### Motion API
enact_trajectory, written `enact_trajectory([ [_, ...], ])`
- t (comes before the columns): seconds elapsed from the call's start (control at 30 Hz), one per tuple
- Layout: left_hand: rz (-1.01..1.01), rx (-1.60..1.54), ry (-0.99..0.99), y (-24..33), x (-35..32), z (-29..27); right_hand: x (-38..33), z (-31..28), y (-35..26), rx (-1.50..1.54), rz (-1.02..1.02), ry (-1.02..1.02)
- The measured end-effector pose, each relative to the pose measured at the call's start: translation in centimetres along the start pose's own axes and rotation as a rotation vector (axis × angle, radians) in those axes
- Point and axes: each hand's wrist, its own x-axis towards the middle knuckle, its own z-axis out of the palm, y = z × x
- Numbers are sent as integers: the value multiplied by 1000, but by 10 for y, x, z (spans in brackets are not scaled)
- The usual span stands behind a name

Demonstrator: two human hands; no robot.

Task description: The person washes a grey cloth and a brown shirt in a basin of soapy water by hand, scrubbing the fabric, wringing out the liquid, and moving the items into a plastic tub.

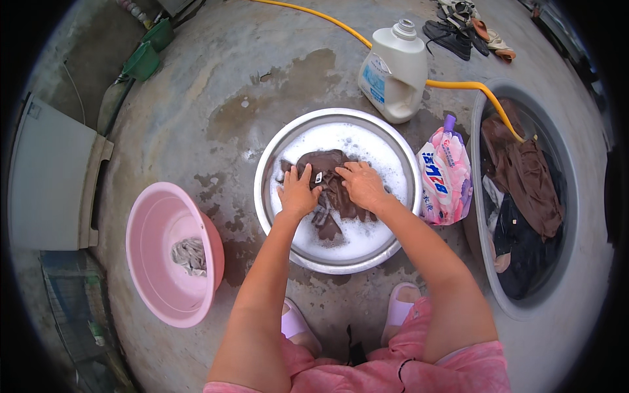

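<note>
A dark brown wet garment [337,190] with a small white label lies bunched in a round metal basin [263,226] of white suds. On the garment's left part rests my left hand [299,192], open, fingers spread. My right hand [362,185] lies on its right part, fingers apart and slightly bent, pressing the cloth from above. Part of the garment is under the foam. To the right of the basin stands a pink and purple detergent pouch [445,177] with a purple cap. Behind it is a large off-white jug [395,72] with a handle, its mouth uncapped.
A pink basin [145,262] at left holds a grey cloth [189,256]. On the right, a grey tub [493,275] contains brown and dark clothes in water, with a yellow hose [458,85] running in. Shoes [462,33] lie at the back right. Green buckets [142,62] stand far left.
</note>
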Motion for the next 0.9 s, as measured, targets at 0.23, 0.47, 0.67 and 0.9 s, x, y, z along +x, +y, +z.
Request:
enact_trajectory([
  [0.23,5,95,-247,0,-2,26,2,38,3,-9,158,-314],
  [0.47,89,344,-449,1,5,45,5,60,38,126,281,-345],
  [0.67,57,-298,43,-5,5,35,30,11,23,619,468,123],
  [0.9,8,-1592,90,62,6,-76,43,-109,-56,1423,222,19],
])
